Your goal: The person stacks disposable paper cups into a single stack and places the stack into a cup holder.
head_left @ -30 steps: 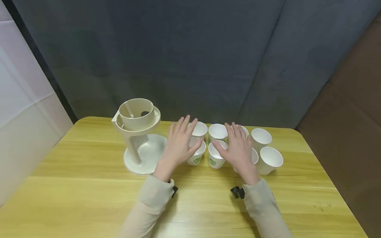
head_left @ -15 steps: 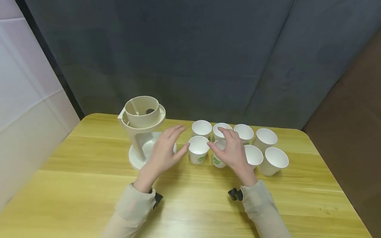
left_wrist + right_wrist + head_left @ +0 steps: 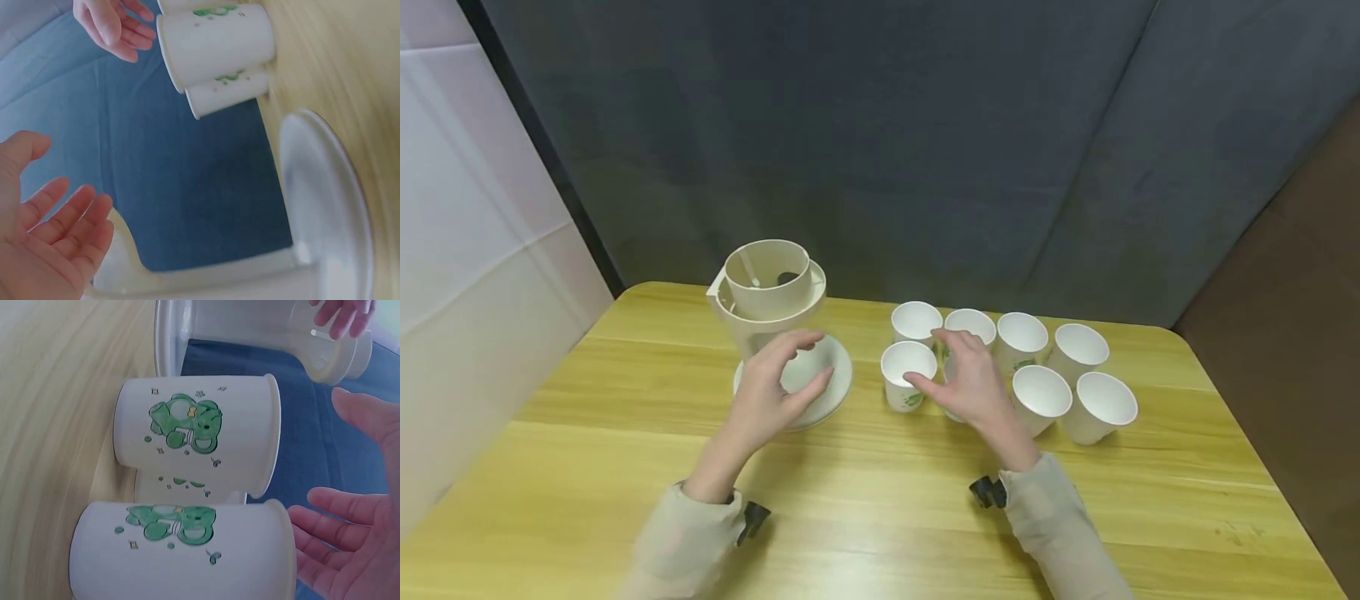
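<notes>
My left hand (image 3: pixel 763 387) hovers in front of the cream-coloured plastic stand (image 3: pixel 772 305), thumb and fingers spread apart with nothing between them. That stand has a round base (image 3: pixel 827 387) and a ring-shaped top with a cylinder in it. Above the front row of white paper cups is my right hand (image 3: pixel 973 383), fingers loosely bent and holding nothing. It partly hides one front cup (image 3: pixel 953 407). Left of it stands another paper cup (image 3: pixel 908 364), upright. In the right wrist view, green animal prints show on a cup (image 3: pixel 200 431), and the right fingers (image 3: pixel 340 534) are close to the cup rims.
Several white cups stand upright in two rows, including a back-row cup (image 3: pixel 1022 333) and the rightmost front cup (image 3: pixel 1103 404). The wooden table (image 3: pixel 865 500) runs back to a dark cloth (image 3: pixel 880 150). A brown panel (image 3: pixel 1285 250) rises on the right.
My left hand has moved left, away from the cups to the front of the stand, its fingers bending more. My right hand has shifted slightly left over the cups. The view has turned a little.
</notes>
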Action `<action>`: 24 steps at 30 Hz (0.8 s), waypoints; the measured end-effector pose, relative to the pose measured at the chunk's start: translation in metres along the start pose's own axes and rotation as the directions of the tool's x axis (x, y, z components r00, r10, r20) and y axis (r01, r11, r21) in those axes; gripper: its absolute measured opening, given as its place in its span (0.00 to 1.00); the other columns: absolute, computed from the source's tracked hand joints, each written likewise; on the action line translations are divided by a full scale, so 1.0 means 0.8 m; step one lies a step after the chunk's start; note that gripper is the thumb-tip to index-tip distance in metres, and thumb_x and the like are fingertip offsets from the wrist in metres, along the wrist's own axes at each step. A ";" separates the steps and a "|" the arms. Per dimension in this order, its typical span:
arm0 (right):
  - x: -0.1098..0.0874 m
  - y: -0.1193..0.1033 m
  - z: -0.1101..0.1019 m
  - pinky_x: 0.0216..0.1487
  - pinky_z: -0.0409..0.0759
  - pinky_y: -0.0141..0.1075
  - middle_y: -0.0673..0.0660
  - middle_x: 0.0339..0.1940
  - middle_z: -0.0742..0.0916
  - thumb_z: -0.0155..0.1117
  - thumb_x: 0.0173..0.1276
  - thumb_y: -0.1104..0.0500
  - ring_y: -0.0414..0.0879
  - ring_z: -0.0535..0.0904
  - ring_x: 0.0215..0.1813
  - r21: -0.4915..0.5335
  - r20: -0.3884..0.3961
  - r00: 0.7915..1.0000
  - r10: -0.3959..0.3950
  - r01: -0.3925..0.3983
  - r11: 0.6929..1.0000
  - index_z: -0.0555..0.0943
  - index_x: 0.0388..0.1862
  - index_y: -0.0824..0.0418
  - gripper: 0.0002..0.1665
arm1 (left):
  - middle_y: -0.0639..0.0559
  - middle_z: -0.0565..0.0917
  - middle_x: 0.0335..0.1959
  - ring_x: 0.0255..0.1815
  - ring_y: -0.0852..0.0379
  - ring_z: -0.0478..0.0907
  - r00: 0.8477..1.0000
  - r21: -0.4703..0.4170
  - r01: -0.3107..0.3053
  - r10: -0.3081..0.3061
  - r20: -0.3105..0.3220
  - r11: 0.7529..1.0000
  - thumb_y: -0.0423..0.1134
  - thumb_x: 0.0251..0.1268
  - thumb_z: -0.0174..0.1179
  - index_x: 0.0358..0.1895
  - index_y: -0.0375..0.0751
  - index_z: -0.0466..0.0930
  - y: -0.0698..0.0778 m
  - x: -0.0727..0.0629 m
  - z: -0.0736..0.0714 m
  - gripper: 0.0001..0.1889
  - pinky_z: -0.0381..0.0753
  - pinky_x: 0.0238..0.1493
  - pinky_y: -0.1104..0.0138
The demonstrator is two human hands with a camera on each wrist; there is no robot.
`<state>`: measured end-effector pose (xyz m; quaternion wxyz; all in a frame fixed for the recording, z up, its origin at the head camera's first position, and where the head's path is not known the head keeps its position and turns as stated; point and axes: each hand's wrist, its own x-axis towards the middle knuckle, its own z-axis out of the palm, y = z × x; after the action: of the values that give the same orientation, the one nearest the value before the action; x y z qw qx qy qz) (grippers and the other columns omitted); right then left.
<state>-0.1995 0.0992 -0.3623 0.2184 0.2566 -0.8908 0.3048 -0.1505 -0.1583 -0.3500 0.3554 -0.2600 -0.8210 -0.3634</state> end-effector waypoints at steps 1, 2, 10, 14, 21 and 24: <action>0.000 -0.001 0.000 0.52 0.76 0.49 0.64 0.47 0.83 0.75 0.47 0.45 0.57 0.76 0.52 -0.010 0.004 1.000 0.000 0.000 1.000 0.77 0.52 0.69 0.39 | 0.41 0.82 0.41 0.41 0.48 0.78 1.000 -0.007 0.002 -0.002 -0.011 1.000 0.27 0.45 0.68 0.45 0.29 0.78 -0.003 -0.002 -0.002 0.19 0.77 0.40 0.58; 0.000 -0.002 0.001 0.51 0.76 0.49 0.63 0.48 0.83 0.75 0.47 0.45 0.57 0.76 0.52 -0.019 0.010 1.000 0.004 -0.003 1.000 0.77 0.52 0.68 0.39 | 0.41 0.82 0.40 0.40 0.48 0.79 1.000 -0.015 0.003 -0.004 -0.023 1.000 0.26 0.44 0.68 0.44 0.29 0.78 -0.005 -0.004 -0.005 0.19 0.77 0.38 0.59; 0.002 -0.004 0.008 0.43 0.80 0.48 0.61 0.46 0.83 0.75 0.45 0.42 0.56 0.78 0.49 -0.062 0.016 1.000 -0.011 0.012 0.998 0.77 0.51 0.66 0.39 | 0.42 0.83 0.37 0.36 0.52 0.79 0.994 -0.131 0.070 -0.080 -0.071 0.989 0.20 0.41 0.66 0.41 0.29 0.80 -0.024 -0.018 -0.028 0.18 0.75 0.39 0.73; 0.002 -0.004 0.013 0.47 0.78 0.49 0.63 0.46 0.83 0.76 0.44 0.45 0.58 0.77 0.49 -0.015 0.019 0.999 -0.043 0.043 0.999 0.77 0.49 0.69 0.39 | 0.44 0.84 0.34 0.36 0.63 0.78 0.983 -0.170 0.149 -0.165 -0.084 0.974 0.18 0.44 0.64 0.37 0.29 0.81 -0.035 -0.025 -0.044 0.14 0.73 0.38 0.75; 0.004 -0.009 0.018 0.44 0.78 0.52 0.63 0.47 0.83 0.77 0.43 0.46 0.60 0.77 0.49 -0.005 0.041 0.999 -0.014 0.014 1.000 0.77 0.50 0.67 0.39 | 0.49 0.83 0.29 0.34 0.69 0.77 0.943 -0.213 0.246 -0.284 -0.175 0.946 0.16 0.46 0.61 0.31 0.25 0.78 -0.057 -0.035 -0.067 0.07 0.74 0.36 0.78; 0.005 -0.011 0.021 0.44 0.78 0.51 0.63 0.47 0.82 0.77 0.43 0.46 0.60 0.77 0.49 -0.005 0.054 0.999 0.005 -0.005 1.000 0.77 0.50 0.67 0.39 | 0.56 0.81 0.30 0.34 0.67 0.77 0.913 -0.270 0.302 -0.359 -0.192 0.914 0.15 0.46 0.61 0.32 0.22 0.76 -0.066 -0.039 -0.071 0.09 0.75 0.37 0.79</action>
<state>-0.2014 0.0814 -0.3683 0.1939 0.2619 -0.8978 0.2961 -0.1448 -0.2399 -0.3684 0.3509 -0.1110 -0.7559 -0.5415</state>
